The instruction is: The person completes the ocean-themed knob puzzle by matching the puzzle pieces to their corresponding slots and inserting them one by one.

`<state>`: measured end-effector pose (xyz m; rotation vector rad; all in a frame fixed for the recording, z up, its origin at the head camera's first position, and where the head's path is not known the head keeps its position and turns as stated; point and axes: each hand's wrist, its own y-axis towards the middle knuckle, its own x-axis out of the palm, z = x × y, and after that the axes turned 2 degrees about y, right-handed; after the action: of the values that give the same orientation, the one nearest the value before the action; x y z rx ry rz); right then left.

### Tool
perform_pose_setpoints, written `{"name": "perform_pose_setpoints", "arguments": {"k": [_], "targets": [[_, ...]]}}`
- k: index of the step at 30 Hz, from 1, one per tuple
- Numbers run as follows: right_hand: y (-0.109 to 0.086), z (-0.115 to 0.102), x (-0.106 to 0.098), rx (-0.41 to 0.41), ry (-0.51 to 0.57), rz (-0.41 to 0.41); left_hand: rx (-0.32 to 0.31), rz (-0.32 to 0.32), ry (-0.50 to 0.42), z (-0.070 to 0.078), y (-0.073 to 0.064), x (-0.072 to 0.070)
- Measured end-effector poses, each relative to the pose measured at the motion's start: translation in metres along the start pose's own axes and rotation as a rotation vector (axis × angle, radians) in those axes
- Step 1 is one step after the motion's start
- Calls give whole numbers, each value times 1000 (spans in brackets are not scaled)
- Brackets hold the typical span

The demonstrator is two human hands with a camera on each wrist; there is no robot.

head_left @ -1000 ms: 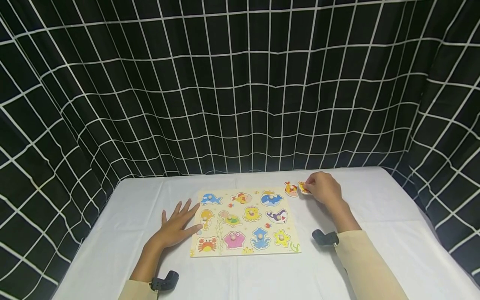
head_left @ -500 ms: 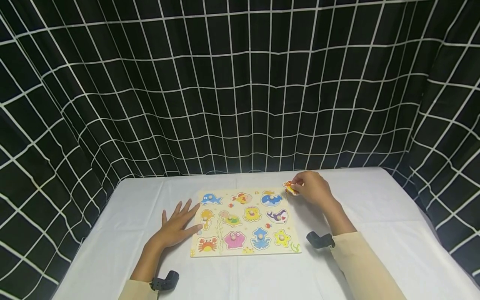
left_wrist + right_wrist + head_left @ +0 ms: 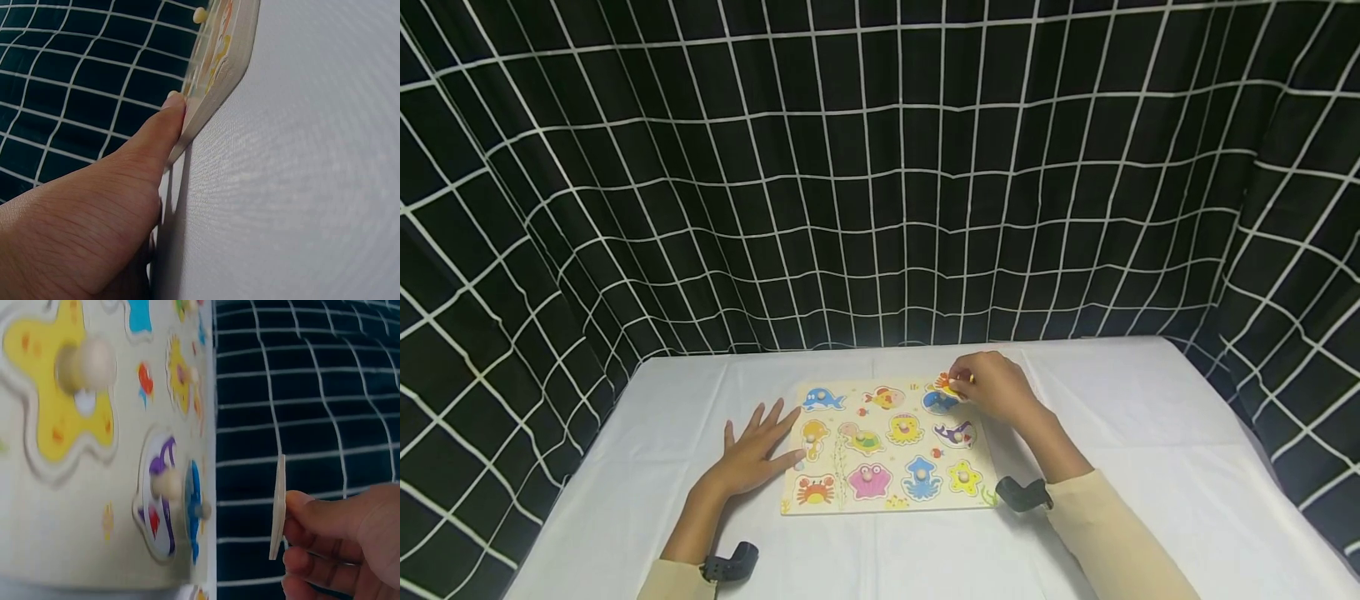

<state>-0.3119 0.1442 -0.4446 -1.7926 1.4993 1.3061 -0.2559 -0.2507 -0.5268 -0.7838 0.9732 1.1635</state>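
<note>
A crab-shaped puzzle piece (image 3: 944, 383), orange-red with yellow, is pinched between the thumb and fingers of my right hand (image 3: 996, 387). It overlaps the blue whale piece (image 3: 938, 402) at the upper right of the puzzle board (image 3: 917, 442). In the right wrist view the held piece (image 3: 279, 506) shows edge-on, raised off the board. My left hand (image 3: 752, 450) lies with spread fingers at the board's left edge, its thumb (image 3: 172, 119) touching that edge. The crab picture (image 3: 815, 489) at lower left and the fish picture (image 3: 883, 397) at the top show no knob.
Knobbed pieces sit in the board, among them a yellow starfish (image 3: 964, 477), a blue squid (image 3: 921, 477) and a pink shell (image 3: 869, 481). A white cloth (image 3: 700, 533) covers the table. A black curtain with white grid lines (image 3: 880, 208) hangs behind.
My right hand has carried the crab piece leftward from the table beyond the board to above its upper right corner. The fish piece on the table is now hidden. My left hand stays put.
</note>
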Motion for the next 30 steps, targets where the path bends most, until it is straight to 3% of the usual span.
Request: {"name": "perform_pose_setpoints", "arguments": {"k": [22, 30], "targets": [[-16, -61, 14, -153, -22, -30, 8, 0, -17, 0, 0, -3], [-25, -77, 21, -156, -24, -61, 12, 1, -6, 0, 0, -1]]}}
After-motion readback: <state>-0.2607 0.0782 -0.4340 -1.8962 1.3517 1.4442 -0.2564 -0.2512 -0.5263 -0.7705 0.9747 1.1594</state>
